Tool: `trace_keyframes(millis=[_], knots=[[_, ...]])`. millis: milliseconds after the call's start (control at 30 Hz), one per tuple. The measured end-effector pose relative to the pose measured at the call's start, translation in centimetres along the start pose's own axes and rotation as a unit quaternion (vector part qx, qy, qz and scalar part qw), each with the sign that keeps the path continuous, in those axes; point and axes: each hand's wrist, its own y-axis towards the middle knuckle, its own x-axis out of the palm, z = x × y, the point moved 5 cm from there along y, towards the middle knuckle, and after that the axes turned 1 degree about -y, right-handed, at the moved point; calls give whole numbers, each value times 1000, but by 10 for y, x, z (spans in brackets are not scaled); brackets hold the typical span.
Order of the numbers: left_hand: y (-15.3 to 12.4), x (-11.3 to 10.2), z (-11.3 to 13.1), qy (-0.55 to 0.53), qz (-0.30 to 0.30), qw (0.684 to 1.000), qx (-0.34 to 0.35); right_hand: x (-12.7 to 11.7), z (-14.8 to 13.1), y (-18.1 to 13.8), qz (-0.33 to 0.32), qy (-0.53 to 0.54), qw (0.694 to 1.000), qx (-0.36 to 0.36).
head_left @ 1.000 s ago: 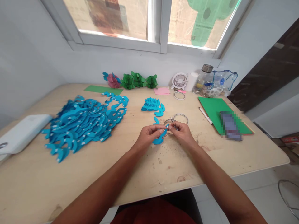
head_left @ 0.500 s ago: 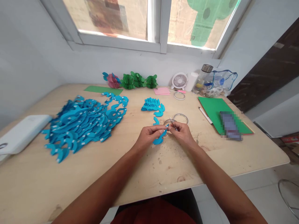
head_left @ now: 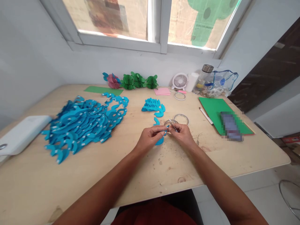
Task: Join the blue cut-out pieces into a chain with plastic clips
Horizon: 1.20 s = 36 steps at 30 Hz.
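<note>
My left hand (head_left: 150, 138) is closed on a curved blue paper cut-out (head_left: 160, 140) just above the wooden table (head_left: 150, 175). Close beside it, my right hand (head_left: 183, 134) pinches thin metal tweezers (head_left: 172, 124), whose tip meets the cut-out's upper end. A single blue cut-out (head_left: 156, 121) lies just beyond my hands, and a small stack of blue cut-outs (head_left: 153, 106) lies farther back. Two clear tape rings (head_left: 181, 118) sit by my right hand.
A large pile of blue cut-outs (head_left: 83, 123) covers the left. A white device (head_left: 22, 132) lies at the left edge. Green paper sheets (head_left: 215, 111), a pen (head_left: 205, 115), a small fan (head_left: 180, 81), a jar (head_left: 203, 78), green paper decorations (head_left: 138, 80) stand behind and right.
My hands have shifted slightly; the tweezers' tip has tilted a little toward the left against the blue cut-out. Everything else is as before.
</note>
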Motion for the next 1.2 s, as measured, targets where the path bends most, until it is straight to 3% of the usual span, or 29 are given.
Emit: trace_keyframes(millis=[300,500,733,1200], knots=[[-4,6,9,176,1,976,130,1,7,0,22,22,999,18],[-5,8,8,235,-13,956,175,2,7,1,24,32,999,22],[-5,10,7,265,-20,947,181,1,10,2,29,32,999,22],[-6,10,9,243,-22,959,147,1,15,3,25,10,999,31]])
